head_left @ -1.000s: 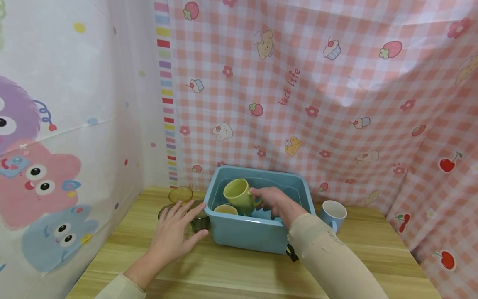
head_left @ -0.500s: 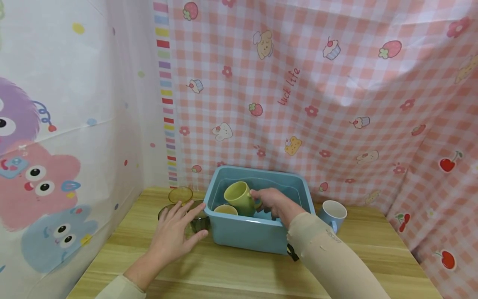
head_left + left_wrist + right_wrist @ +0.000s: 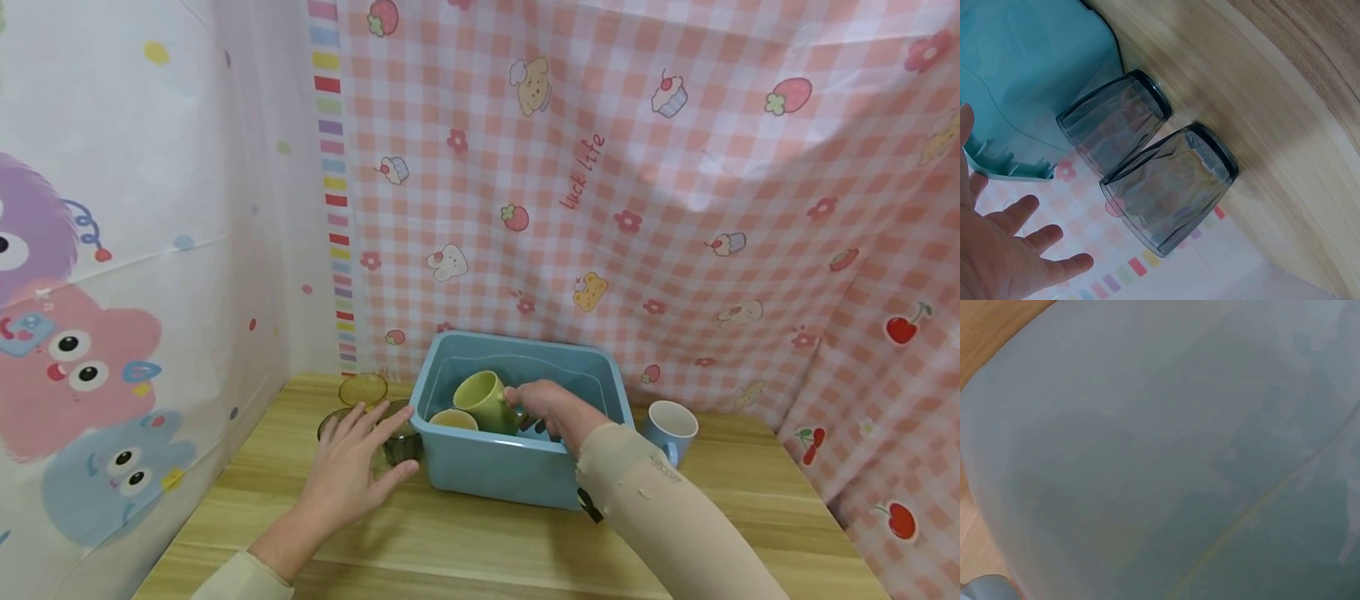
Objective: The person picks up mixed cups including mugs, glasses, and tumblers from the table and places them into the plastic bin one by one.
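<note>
My right hand (image 3: 551, 403) reaches into the blue bin (image 3: 498, 468) and grips the handle of a yellow-green mug (image 3: 491, 404). The mug tilts, its mouth facing up and left, beside a second yellowish cup (image 3: 453, 421) at the bin's front left corner. Most of the right fingers are hidden behind the wrist. My left hand (image 3: 347, 467) is open, fingers spread, holding nothing, near the bin's left rim. It partly covers two smoky grey tumblers, which show plainly in the left wrist view as a nearer tumbler (image 3: 1169, 190) and a farther tumbler (image 3: 1113, 122).
An amber glass (image 3: 363, 389) stands behind the tumblers. Right of the bin is a light blue mug (image 3: 670, 429) with a white inside. All stand on a wooden table (image 3: 480, 550) backed by a checked cloth (image 3: 600, 167). Blue bin wall (image 3: 1166, 450) fills the right wrist view.
The yellow-green mug has sunk a little deeper into the bin and shifted slightly right, still held by my right hand. My left hand stays in place.
</note>
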Tool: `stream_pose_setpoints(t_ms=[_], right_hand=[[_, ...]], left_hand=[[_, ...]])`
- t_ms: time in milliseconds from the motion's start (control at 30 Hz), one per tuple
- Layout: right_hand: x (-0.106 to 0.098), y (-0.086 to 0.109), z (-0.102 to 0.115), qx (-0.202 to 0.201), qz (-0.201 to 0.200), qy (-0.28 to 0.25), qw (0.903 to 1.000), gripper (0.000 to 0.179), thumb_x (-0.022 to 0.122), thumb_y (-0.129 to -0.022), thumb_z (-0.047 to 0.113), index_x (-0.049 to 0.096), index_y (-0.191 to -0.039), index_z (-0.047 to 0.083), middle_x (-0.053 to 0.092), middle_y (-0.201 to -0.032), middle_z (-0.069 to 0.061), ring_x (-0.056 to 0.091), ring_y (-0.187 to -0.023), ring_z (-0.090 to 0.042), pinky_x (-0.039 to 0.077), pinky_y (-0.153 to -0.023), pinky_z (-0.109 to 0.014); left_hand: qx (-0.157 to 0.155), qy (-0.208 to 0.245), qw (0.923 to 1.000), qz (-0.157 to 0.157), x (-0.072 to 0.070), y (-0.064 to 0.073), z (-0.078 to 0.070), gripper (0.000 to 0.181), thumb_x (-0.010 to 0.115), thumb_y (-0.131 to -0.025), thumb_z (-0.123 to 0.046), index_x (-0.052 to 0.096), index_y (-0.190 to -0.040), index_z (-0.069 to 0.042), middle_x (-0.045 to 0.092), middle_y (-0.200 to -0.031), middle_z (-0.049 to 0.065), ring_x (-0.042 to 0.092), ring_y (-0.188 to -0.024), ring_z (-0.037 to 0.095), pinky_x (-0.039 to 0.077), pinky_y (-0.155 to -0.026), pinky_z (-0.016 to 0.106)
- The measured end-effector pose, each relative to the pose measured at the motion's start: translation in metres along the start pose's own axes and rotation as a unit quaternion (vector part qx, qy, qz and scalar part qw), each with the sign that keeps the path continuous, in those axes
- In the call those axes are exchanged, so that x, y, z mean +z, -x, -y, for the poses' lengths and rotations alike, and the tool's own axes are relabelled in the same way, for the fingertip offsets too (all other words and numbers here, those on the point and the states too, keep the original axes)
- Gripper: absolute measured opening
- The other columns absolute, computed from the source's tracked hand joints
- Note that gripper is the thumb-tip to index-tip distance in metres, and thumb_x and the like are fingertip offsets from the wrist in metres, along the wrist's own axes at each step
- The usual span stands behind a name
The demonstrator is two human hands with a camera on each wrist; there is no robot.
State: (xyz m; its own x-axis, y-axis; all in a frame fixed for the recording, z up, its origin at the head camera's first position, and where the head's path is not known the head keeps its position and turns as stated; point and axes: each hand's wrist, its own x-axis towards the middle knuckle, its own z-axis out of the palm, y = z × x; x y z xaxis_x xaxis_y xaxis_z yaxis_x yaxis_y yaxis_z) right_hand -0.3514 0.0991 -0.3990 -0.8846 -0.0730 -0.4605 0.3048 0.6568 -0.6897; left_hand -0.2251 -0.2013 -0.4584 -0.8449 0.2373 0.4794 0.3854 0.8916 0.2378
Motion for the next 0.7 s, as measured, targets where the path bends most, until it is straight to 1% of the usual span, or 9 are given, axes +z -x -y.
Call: stream_pose_setpoints(t_ms=[200, 367, 467, 567, 633, 700], right_hand=[[0.002, 0.000, -0.001, -0.009, 0.003, 0.020, 0.9998, 0.043, 0.053, -0.112, 0.042, 0.073, -0.117, 0.005, 0.071, -0.128, -0.021, 0.065, -0.121, -0.043, 0.050, -0.111, -0.062], [0.002, 0.000, -0.001, -0.012, 0.002, 0.034, 0.9994, 0.040, 0.054, -0.111, 0.040, 0.072, -0.115, 0.004, 0.071, -0.126, -0.021, 0.067, -0.118, -0.040, 0.053, -0.107, -0.058], [-0.001, 0.001, 0.000, -0.018, 0.002, 0.052, 0.9985, 0.039, 0.057, -0.110, 0.037, 0.073, -0.118, 0.002, 0.072, -0.125, -0.020, 0.069, -0.118, -0.040, 0.053, -0.109, -0.057], [-0.005, 0.001, 0.001, -0.019, -0.003, 0.073, 0.9971, 0.041, 0.060, -0.108, 0.034, 0.071, -0.125, -0.001, 0.072, -0.126, -0.020, 0.070, -0.118, -0.041, 0.053, -0.111, -0.058], [-0.009, -0.001, -0.001, -0.021, -0.009, 0.091, 0.9956, 0.042, 0.061, -0.107, 0.033, 0.070, -0.129, -0.002, 0.072, -0.128, -0.021, 0.071, -0.114, -0.039, 0.056, -0.107, -0.055], [-0.012, -0.003, -0.004, -0.021, -0.019, 0.107, 0.9939, 0.040, 0.061, -0.108, 0.031, 0.069, -0.129, -0.002, 0.072, -0.126, -0.021, 0.072, -0.104, -0.035, 0.060, -0.093, -0.048]], left_hand=[[0.000, 0.001, 1.0000, -0.002, -0.001, 0.000, 0.000, 0.076, 0.077, -0.094, -0.056, 0.049, -0.161, -0.035, 0.055, -0.161, 0.014, 0.048, -0.148, 0.053, 0.035, -0.113, 0.083], [0.001, 0.000, 1.0000, -0.002, -0.001, -0.001, -0.001, 0.076, 0.078, -0.094, -0.056, 0.050, -0.161, -0.035, 0.056, -0.161, 0.014, 0.049, -0.148, 0.053, 0.035, -0.113, 0.083], [0.001, 0.000, 1.0000, -0.003, 0.000, -0.001, -0.001, 0.076, 0.079, -0.093, -0.054, 0.050, -0.161, -0.034, 0.056, -0.161, 0.015, 0.049, -0.148, 0.053, 0.035, -0.113, 0.083], [0.002, 0.000, 1.0000, -0.004, 0.000, -0.001, -0.001, 0.076, 0.079, -0.093, -0.054, 0.050, -0.161, -0.034, 0.056, -0.161, 0.015, 0.048, -0.148, 0.053, 0.035, -0.113, 0.083], [0.002, -0.001, 1.0000, -0.005, 0.000, -0.001, -0.001, 0.076, 0.078, -0.093, -0.055, 0.050, -0.161, -0.034, 0.056, -0.160, 0.015, 0.048, -0.148, 0.053, 0.036, -0.113, 0.083], [0.003, -0.001, 1.0000, -0.008, 0.000, -0.001, -0.001, 0.076, 0.077, -0.094, -0.056, 0.050, -0.161, -0.034, 0.056, -0.160, 0.015, 0.048, -0.148, 0.053, 0.036, -0.113, 0.083]])
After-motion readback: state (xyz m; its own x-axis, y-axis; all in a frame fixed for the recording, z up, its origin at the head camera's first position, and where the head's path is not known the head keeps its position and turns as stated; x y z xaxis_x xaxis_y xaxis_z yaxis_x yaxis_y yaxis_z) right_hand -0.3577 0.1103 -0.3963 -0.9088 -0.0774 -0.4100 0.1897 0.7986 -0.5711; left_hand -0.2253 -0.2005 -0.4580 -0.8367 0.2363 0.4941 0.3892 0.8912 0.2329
